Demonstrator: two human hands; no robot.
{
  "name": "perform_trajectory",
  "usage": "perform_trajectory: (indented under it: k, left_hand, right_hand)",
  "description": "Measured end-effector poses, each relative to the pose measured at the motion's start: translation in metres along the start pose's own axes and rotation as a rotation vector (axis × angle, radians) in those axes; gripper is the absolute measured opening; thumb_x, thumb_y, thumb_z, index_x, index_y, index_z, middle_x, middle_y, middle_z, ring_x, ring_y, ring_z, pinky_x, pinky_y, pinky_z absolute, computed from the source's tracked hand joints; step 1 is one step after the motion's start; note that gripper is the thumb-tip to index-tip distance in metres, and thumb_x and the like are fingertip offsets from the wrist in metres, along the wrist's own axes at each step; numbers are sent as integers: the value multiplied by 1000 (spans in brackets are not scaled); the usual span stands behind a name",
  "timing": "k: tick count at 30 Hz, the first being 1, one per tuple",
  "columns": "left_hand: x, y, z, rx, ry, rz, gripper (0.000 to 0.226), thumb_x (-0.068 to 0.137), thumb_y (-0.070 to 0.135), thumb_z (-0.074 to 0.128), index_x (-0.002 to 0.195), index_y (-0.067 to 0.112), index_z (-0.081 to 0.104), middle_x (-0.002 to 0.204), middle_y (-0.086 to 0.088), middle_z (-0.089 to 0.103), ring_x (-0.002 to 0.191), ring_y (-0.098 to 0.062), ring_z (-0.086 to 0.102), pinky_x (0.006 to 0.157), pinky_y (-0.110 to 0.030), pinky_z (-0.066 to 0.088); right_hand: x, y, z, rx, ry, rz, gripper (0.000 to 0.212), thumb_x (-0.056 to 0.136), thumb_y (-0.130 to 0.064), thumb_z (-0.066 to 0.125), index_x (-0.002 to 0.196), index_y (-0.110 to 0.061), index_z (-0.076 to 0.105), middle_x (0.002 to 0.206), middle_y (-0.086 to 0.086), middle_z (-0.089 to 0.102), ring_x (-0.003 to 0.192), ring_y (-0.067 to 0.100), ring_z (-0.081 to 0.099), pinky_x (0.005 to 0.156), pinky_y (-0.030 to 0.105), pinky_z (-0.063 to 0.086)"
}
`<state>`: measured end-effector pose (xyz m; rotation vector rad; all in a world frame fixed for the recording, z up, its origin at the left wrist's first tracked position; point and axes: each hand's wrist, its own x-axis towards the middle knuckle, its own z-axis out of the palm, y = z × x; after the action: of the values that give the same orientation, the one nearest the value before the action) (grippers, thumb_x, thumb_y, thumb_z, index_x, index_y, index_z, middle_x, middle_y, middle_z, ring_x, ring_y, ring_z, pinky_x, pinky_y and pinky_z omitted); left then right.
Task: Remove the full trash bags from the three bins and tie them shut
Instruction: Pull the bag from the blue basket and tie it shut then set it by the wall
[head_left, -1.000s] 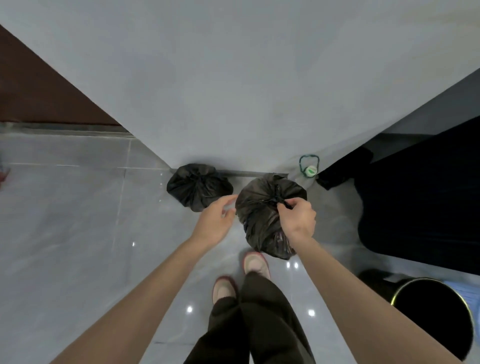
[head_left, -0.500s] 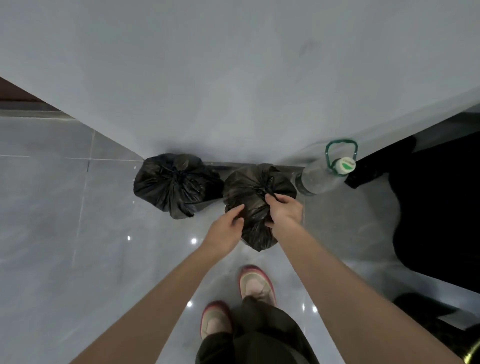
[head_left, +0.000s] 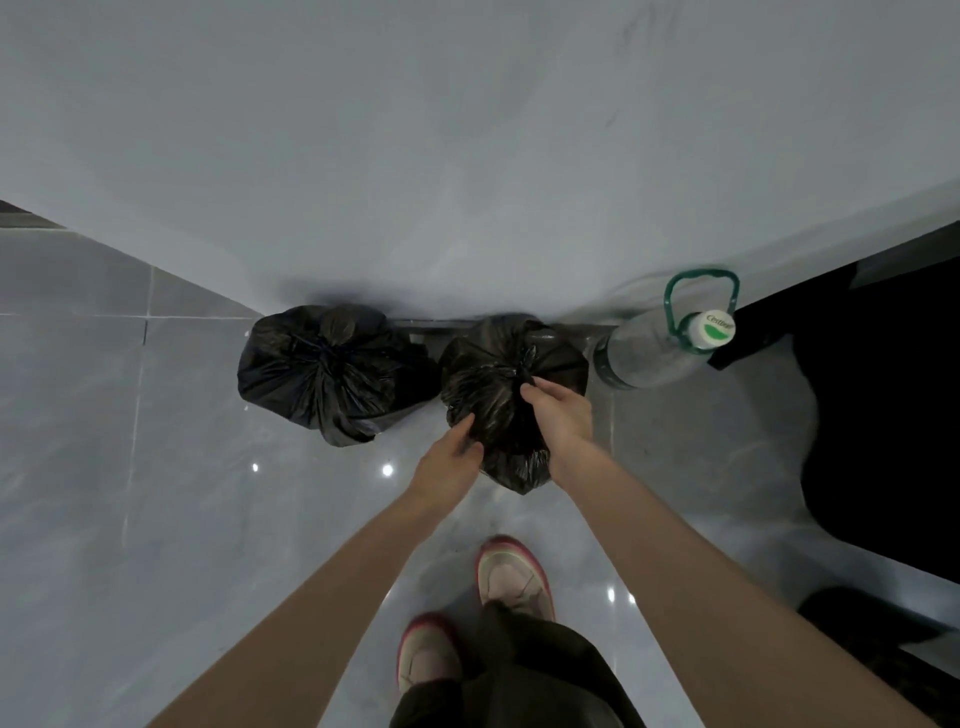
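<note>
Two black tied trash bags sit on the grey tile floor against the wall. The left bag (head_left: 332, 374) lies alone with its knot on top. Beside it on the right is the second bag (head_left: 493, 384), its knot pointing up. My right hand (head_left: 563, 415) lies on the upper right side of this bag, thumb and forefinger pinching the plastic just under the knot. My left hand (head_left: 449, 465) touches the bag's lower left side with straight fingers. No bin is in view.
A clear water bottle (head_left: 649, 356) with a green carry handle and a white cap leans at the wall just right of the bags. Dark furniture (head_left: 883, 426) fills the right side. My two shoes (head_left: 511, 577) stand close behind the bags.
The right bag has gone from hanging in my right hand down to the floor at the wall, beside the left bag. My left hand has come onto its side.
</note>
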<state>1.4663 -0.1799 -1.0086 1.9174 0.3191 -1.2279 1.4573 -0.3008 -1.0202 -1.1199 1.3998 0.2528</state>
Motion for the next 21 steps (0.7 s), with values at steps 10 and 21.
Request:
perform_trajectory:
  k: [10,21]
  left_hand:
    - [-77,50,-22,49,43,66,44,98,19,40,142,20,37,94,13,54,79,-1,52,70,-15,42]
    - [-245,130,-68,171,79,333,42,98,21,39,140,23,41,129,-4,55,118,-21,52,103,-35,41]
  right_hand:
    - [-90,-40,-46,-41,-53,-122,36,90,-6,57,126,-11,60,125,4,60,100,10,52,85,19,38]
    - [-272,-82,-97,29,-129,-307,28,92,-7,57,119,-9,62,102,4,61,92,13,55,69,9,41]
